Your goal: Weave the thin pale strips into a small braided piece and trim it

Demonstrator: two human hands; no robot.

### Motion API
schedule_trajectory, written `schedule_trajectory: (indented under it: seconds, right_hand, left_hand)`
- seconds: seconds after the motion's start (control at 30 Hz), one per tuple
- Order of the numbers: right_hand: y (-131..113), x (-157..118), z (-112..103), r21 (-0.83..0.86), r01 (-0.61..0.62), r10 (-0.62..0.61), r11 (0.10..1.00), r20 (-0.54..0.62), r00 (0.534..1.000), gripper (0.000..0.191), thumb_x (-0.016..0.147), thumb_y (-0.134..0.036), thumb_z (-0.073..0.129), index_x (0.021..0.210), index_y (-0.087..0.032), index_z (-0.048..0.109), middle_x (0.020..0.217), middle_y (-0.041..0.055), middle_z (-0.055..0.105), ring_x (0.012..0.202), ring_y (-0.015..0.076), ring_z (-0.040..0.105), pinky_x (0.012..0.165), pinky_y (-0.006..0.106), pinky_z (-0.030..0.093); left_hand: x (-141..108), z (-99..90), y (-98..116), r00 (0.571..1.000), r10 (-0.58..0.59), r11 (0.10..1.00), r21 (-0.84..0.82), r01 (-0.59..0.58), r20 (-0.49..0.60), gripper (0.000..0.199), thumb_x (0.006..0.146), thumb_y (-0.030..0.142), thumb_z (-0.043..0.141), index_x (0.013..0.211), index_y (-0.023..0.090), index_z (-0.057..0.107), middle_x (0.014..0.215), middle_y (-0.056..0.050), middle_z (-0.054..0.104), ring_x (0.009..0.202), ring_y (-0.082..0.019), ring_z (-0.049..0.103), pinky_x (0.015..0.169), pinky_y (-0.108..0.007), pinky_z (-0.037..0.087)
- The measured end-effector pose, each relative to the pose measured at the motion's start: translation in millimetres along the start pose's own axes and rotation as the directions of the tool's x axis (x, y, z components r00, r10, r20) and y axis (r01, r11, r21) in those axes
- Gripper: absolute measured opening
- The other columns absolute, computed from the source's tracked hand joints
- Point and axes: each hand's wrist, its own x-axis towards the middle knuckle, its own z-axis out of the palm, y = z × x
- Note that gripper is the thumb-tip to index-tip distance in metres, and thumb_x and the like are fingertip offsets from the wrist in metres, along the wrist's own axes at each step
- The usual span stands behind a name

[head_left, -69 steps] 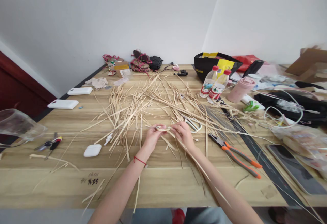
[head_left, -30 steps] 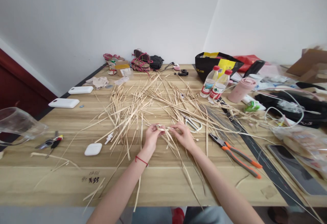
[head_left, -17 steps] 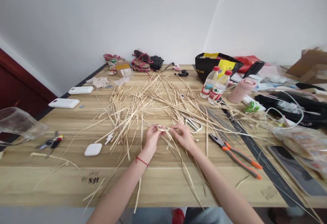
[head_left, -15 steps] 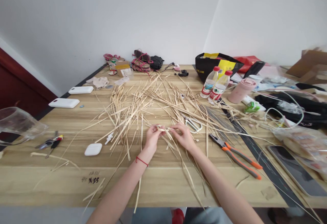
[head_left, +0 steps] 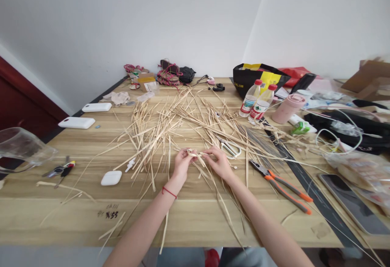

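My left hand (head_left: 182,162) and right hand (head_left: 218,162) are pinching a straw strip (head_left: 201,160) between them, risking splits if I'm pulling unevenly.

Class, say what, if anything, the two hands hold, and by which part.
Flat, pale tan, straw-like strip material, pinched at its folded part by the left hand and right hand.

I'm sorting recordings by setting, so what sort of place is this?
Probably a makeshift handwork space in a plain indoor room, though a home or small workshop can't be told apart: a wooden table strewn with pale dry strips, with pliers lying at right.
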Motion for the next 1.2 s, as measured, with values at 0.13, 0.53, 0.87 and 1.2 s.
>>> schedule_trajectory:
  seconds: [0.13, 0.53, 0.87, 1.2]
  right_hand:
    - [1.3, -0.3, 0.4, -0.003, -0.008, 0.008, 1.0, 0.003, 1.0, 0.016, 0.083, -0.033, 0.056, 0.089, -0.022, 0.065, 0.083, 0.0049, 0.065, 0.08, 0.0191, 0.059, 0.075, 0.034, 0.047]
    - [2.3, -0.1, 1.3, 0.006, -0.002, 0.002, 1.0, -0.014, 1.0, 0.014, 0.083, -0.032, 0.056, 0.087, -0.022, 0.065, 0.082, 0.0043, 0.066, 0.079, 0.019, 0.06, 0.075, 0.034, 0.047]
    - [1.8, 0.0, 3.1, 0.029, -0.018, 0.019, 0.999, -0.038, 0.999, 0.015, 0.08, -0.034, 0.059, 0.086, -0.022, 0.066, 0.083, 0.0043, 0.066, 0.079, 0.0194, 0.061, 0.075, 0.034, 0.048]
    - [2.2, 1.4, 1.0, 0.033, -0.046, 0.047, 0.998, -0.043, 0.998, 0.014, 0.08, -0.032, 0.059, 0.087, -0.022, 0.066, 0.082, 0.0046, 0.066, 0.078, 0.0195, 0.06, 0.074, 0.034, 0.047]
  left_hand:
    - [0.0, 1.3, 1.0, 1.0, -0.016, 1.0, 0.002, 0.017, -0.018, 0.034, 0.052, 0.018, 0.077, 0.079, 0.013, 0.056, 0.071, 0.0, 0.061, 0.062, -0.011, 0.058, 0.061, -0.025, 0.049]
    - [1.4, 0.7, -0.3, 1.0, -0.022, 0.999, 0.024, 0.022, -0.009, 0.033, 0.054, 0.021, 0.077, 0.078, 0.014, 0.056, 0.074, 0.0, 0.061, 0.067, -0.012, 0.059, 0.064, -0.027, 0.05]
    - [4.6, 0.7, -3.5, 0.999, 0.053, 0.992, 0.114, -0.053, 0.006, 0.031, 0.057, 0.03, 0.075, 0.079, 0.012, 0.064, 0.072, -0.003, 0.063, 0.06, -0.011, 0.056, 0.058, -0.023, 0.045]
    - [5.2, -1.1, -5.7, 0.995, 0.045, 0.983, 0.171, -0.059, 0.089, 0.039, 0.066, 0.039, 0.069, 0.094, 0.013, 0.065, 0.071, -0.003, 0.062, 0.06, -0.011, 0.054, 0.06, -0.025, 0.045]
